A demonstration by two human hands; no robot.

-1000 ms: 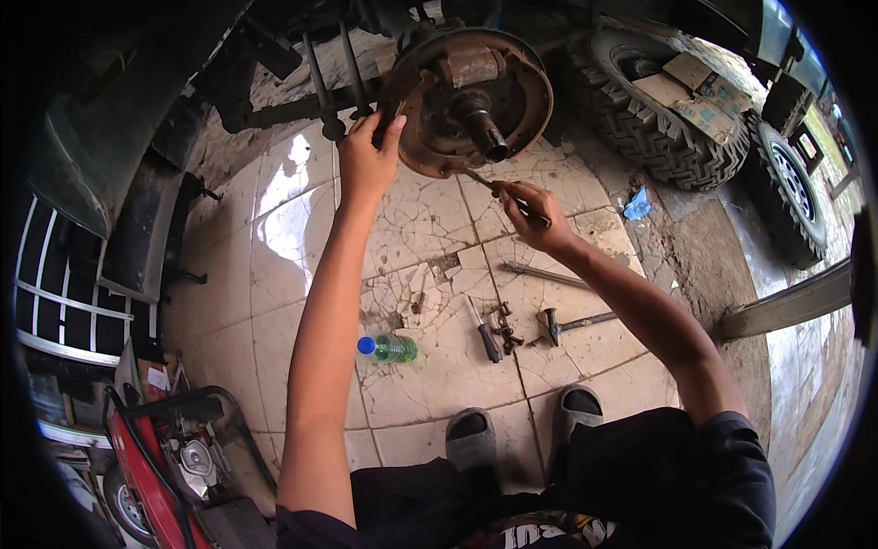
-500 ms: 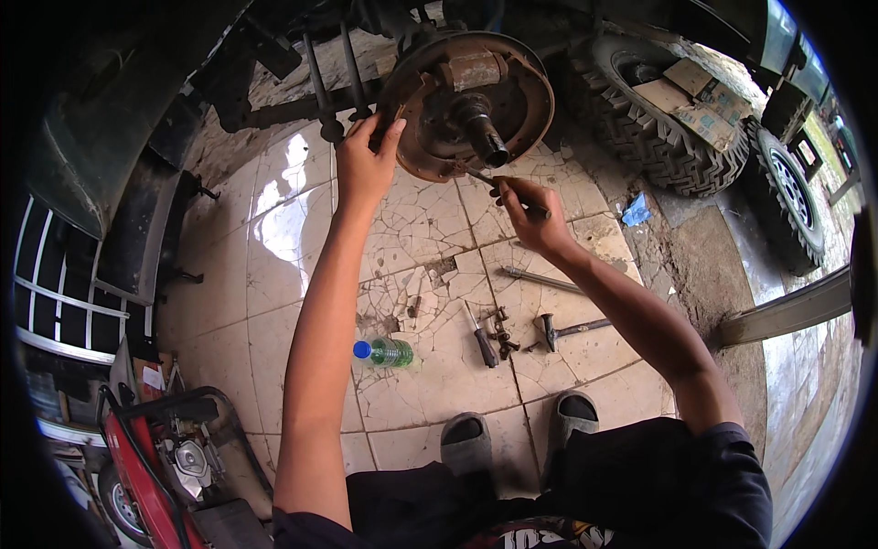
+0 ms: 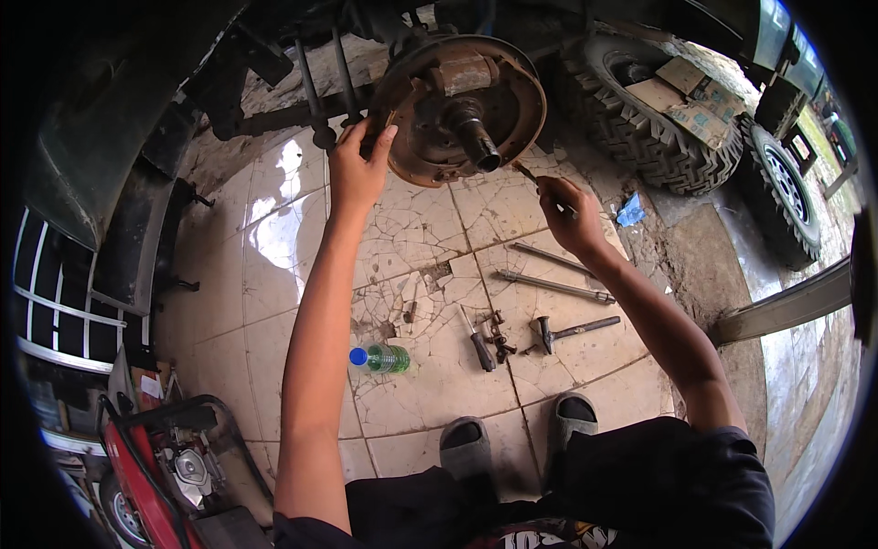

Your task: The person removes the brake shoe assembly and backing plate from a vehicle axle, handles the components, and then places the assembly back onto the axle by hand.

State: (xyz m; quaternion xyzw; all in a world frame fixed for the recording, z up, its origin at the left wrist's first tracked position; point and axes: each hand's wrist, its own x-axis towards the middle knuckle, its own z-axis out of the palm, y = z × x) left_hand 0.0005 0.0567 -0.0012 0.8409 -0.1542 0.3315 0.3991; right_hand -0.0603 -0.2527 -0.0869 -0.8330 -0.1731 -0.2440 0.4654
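Observation:
A rusty drum brake assembly (image 3: 437, 151), with a round backing plate and a hollow axle stub (image 3: 477, 151) in its middle, hangs at the top centre. My left hand (image 3: 358, 165) grips the plate's left edge, thumb on the front and fingers partly hidden behind. To the right of the plate, my right hand (image 3: 572, 212) is closed around a slim dark tool (image 3: 528, 173). Most of this tool lies inside the fist, so its exact kind cannot be told. Its tip points up-left, close to the plate's lower right rim; whether it touches is unclear.
On the cracked tiles lie a hammer (image 3: 572, 329), a screwdriver (image 3: 482, 349), several rusty bolts (image 3: 500, 337), two metal bars (image 3: 553, 286) and a green bottle (image 3: 380, 358). A large tyre (image 3: 640, 128) lies right, cardboard on it. A red-framed machine (image 3: 151, 476) stands lower left.
My right hand has moved right and slightly down, taking the tool tip from the plate's bottom to its lower right side. My left hand keeps its hold on the edge.

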